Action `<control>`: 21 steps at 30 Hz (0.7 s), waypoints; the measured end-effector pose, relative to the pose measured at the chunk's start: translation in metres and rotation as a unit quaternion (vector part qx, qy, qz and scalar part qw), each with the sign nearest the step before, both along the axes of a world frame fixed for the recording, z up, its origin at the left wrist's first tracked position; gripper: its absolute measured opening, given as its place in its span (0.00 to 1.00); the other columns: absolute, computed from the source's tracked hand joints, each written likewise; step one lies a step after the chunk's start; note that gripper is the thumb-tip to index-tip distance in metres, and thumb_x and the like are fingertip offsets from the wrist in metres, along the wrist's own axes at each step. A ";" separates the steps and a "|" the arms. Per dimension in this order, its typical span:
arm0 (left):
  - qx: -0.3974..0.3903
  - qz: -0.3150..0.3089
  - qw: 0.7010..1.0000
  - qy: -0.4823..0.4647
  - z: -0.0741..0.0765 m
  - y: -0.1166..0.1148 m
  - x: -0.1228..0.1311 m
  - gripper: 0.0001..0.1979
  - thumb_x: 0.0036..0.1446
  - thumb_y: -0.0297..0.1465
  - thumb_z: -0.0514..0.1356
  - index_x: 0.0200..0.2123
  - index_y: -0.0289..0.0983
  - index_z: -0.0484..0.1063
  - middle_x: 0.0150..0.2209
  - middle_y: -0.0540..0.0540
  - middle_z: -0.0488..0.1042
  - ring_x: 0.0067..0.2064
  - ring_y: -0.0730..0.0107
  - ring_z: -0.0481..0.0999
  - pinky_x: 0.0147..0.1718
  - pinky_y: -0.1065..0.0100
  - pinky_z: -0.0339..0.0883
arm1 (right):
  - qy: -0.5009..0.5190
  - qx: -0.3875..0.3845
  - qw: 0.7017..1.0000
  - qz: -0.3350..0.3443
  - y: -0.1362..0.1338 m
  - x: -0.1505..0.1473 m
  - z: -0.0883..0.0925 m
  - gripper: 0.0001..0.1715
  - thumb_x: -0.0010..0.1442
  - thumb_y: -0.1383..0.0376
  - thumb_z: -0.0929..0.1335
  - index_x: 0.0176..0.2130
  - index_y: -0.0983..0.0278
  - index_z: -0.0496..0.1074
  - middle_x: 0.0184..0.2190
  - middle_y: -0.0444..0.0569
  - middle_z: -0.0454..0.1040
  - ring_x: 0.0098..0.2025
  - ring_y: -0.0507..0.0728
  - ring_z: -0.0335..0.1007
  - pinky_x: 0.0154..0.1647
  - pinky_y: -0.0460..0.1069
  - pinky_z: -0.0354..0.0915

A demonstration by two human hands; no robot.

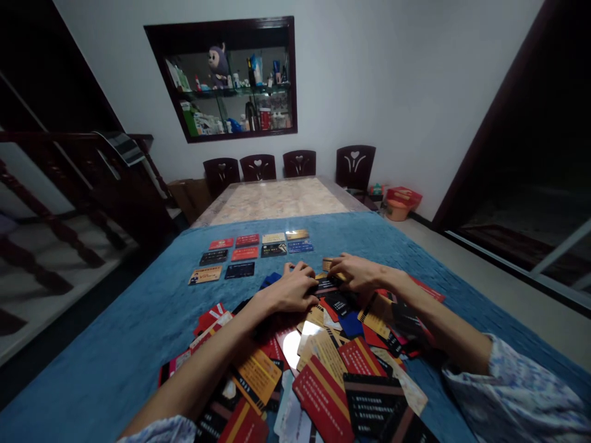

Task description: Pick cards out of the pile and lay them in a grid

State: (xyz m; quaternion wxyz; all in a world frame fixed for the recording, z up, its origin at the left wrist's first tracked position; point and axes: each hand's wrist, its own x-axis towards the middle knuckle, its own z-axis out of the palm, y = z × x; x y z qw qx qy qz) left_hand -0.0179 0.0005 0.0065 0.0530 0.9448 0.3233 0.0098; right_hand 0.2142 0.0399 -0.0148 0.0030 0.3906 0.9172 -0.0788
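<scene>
A loose pile of plastic cards in red, black, gold, blue and white spreads over the near part of the table, many with printed text. At the pile's far edge, my left hand (293,289) rests palm down with fingers bent and apart, touching cards. Close on its right, my right hand (354,272) has its fingers bent down around the edge of a black card (336,278); its fingertips are partly hidden. Beyond the left hand, several cards lie face up in rows, among them a dark blue card (239,270) and a gold card (205,275).
A blue cloth (152,307) covers the near part of the long table, with a patterned tabletop (281,198) past it. Dark wooden chairs (299,163) stand at the far end. A stair railing (60,227) is on the left, and an orange bucket (397,210) sits on the floor at right.
</scene>
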 end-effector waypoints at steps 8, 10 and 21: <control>0.018 -0.018 1.000 0.004 0.000 0.001 0.000 0.09 0.61 0.34 0.57 0.34 0.35 0.75 0.43 0.41 0.72 0.52 0.56 0.63 0.51 0.52 0.53 | 0.018 -0.018 1.000 0.004 -0.008 -0.004 0.009 0.21 0.52 0.66 0.69 0.47 0.62 0.78 0.48 0.55 0.75 0.47 0.62 0.69 0.55 0.59 0.58; 0.017 -0.020 1.000 0.000 0.001 0.002 -0.001 0.09 0.61 0.33 0.56 0.33 0.36 0.75 0.41 0.41 0.73 0.51 0.56 0.64 0.51 0.52 0.53 | 0.019 -0.022 1.000 0.003 -0.010 -0.004 0.012 0.20 0.54 0.65 0.69 0.48 0.62 0.78 0.48 0.55 0.75 0.47 0.62 0.69 0.56 0.60 0.57; 0.013 0.004 0.999 -0.033 0.007 0.006 -0.007 0.10 0.58 0.31 0.55 0.33 0.36 0.77 0.35 0.44 0.76 0.47 0.60 0.70 0.51 0.56 0.55 | 0.058 -0.048 0.997 0.027 -0.016 -0.006 0.025 0.18 0.57 0.62 0.68 0.46 0.64 0.78 0.44 0.53 0.79 0.43 0.60 0.70 0.54 0.57 0.57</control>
